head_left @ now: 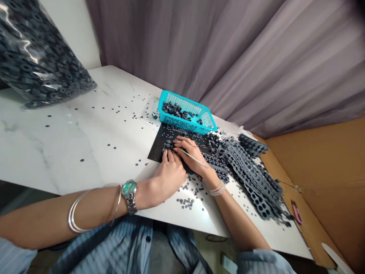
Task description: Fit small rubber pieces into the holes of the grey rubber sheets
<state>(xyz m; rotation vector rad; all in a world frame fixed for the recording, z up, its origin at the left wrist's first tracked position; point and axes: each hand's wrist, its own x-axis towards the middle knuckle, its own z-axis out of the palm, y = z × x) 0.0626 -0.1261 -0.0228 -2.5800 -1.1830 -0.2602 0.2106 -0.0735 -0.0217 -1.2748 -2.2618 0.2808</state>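
Pick [194,157] in R grip [188,153], L grip [170,178] on sheet [155,153]

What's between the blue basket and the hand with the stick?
The head view shows a black sheet dotted with small dark pieces between the blue basket and the right hand.
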